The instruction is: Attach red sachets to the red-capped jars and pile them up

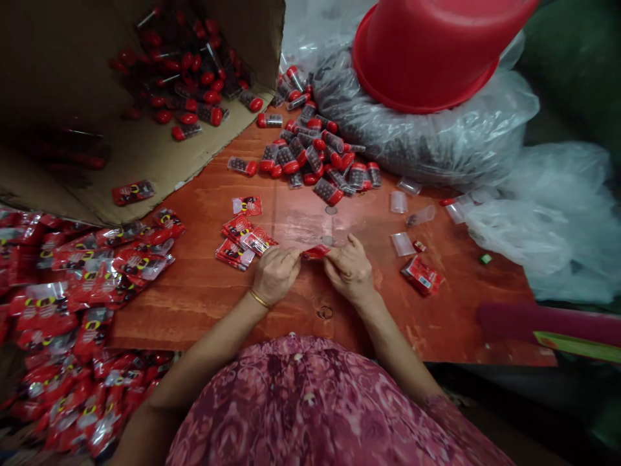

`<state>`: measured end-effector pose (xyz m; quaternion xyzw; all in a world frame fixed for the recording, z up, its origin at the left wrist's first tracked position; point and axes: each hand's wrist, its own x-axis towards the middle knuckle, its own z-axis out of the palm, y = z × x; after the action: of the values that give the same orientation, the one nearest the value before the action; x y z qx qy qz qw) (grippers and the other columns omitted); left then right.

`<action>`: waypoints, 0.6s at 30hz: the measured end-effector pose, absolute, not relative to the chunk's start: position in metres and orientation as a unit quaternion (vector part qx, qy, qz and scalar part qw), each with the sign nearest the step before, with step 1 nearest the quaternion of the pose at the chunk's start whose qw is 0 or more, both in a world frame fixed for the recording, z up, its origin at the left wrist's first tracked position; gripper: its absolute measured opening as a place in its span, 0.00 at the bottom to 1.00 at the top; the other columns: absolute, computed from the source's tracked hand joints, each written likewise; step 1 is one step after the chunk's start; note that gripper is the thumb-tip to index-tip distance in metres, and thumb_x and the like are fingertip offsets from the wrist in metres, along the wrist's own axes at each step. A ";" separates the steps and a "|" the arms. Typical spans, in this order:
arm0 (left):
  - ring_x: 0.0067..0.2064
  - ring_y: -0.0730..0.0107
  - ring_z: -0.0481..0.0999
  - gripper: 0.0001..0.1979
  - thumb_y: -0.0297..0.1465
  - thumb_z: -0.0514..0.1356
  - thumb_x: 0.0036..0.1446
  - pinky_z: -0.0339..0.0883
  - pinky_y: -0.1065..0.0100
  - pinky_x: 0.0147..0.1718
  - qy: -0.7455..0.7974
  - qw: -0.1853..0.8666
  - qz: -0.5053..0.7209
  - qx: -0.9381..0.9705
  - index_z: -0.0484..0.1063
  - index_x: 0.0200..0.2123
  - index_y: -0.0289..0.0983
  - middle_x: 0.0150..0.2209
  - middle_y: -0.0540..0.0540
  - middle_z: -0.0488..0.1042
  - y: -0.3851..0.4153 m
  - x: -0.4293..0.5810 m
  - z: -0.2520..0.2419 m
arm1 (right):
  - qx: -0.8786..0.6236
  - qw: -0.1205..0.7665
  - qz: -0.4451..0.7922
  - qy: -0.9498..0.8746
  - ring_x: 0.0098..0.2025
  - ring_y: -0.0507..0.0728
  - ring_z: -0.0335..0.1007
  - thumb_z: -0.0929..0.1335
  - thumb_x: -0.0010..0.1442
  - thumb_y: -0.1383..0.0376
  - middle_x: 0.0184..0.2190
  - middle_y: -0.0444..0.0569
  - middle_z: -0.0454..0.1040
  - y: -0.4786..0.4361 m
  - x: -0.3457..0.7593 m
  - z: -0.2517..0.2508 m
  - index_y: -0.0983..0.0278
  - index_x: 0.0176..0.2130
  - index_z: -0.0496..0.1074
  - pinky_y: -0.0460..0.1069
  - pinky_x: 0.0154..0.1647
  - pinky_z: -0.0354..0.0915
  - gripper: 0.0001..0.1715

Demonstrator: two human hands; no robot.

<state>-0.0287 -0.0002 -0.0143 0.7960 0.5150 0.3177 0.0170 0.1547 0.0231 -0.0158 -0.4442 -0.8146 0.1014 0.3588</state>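
Between my two hands, over the middle of the red table, is a small red packet (316, 252). My left hand (276, 274) pinches its left end, and a thin gold bangle (259, 298) circles that wrist. The right end is gripped by my right hand (350, 268), its fingers bent. Just left of my left hand lie several red printed packets (236, 253), partly overlapping. To the right of my right hand are clear empty tubes (402, 244) and a small stack of red packets (422, 277).
A heap of red-capped tubes (314, 155) filled with dark beads lies at the back. An open cardboard box (213, 152) with more tubes stands back left, above many packets (92, 272). A red bucket (427, 52) rests on a plastic bag (417, 145).
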 end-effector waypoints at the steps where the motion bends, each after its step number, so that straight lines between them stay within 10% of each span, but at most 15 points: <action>1: 0.31 0.68 0.75 0.10 0.26 0.51 0.58 0.68 0.63 0.41 0.514 0.017 0.321 0.796 0.72 0.36 0.35 0.31 0.43 0.78 -0.001 -0.029 -0.015 | -0.446 0.364 0.102 -0.811 0.29 0.53 0.70 0.64 0.55 0.68 0.28 0.45 0.77 0.022 0.154 -0.018 0.58 0.31 0.73 0.62 0.57 0.54 0.08; 6: 0.31 0.69 0.76 0.10 0.26 0.52 0.57 0.68 0.62 0.42 0.494 -0.001 0.335 0.802 0.72 0.37 0.34 0.32 0.44 0.79 -0.005 -0.028 -0.015 | -0.440 0.388 0.148 -0.796 0.29 0.54 0.69 0.62 0.57 0.68 0.24 0.45 0.74 0.015 0.154 -0.021 0.59 0.33 0.73 0.62 0.54 0.59 0.10; 10: 0.32 0.69 0.76 0.09 0.25 0.53 0.56 0.67 0.61 0.45 0.477 -0.019 0.355 0.804 0.72 0.38 0.33 0.32 0.43 0.79 -0.006 -0.026 -0.014 | -0.417 0.373 0.262 -0.786 0.45 0.60 0.69 0.68 0.54 0.61 0.44 0.54 0.74 0.018 0.157 -0.007 0.61 0.48 0.67 0.59 0.50 0.63 0.21; 18: 0.36 0.66 0.76 0.11 0.24 0.51 0.56 0.64 0.55 0.50 0.488 0.027 0.316 0.813 0.73 0.37 0.33 0.34 0.41 0.79 -0.007 -0.026 -0.019 | -0.379 0.367 0.277 -0.803 0.34 0.55 0.71 0.69 0.54 0.58 0.29 0.46 0.75 0.030 0.149 -0.021 0.58 0.31 0.75 0.60 0.53 0.57 0.07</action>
<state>-0.0257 -0.0071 -0.0187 0.8133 0.4876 0.3162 0.0270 0.1493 0.0303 -0.0210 -0.3787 -0.8032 0.2765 0.3675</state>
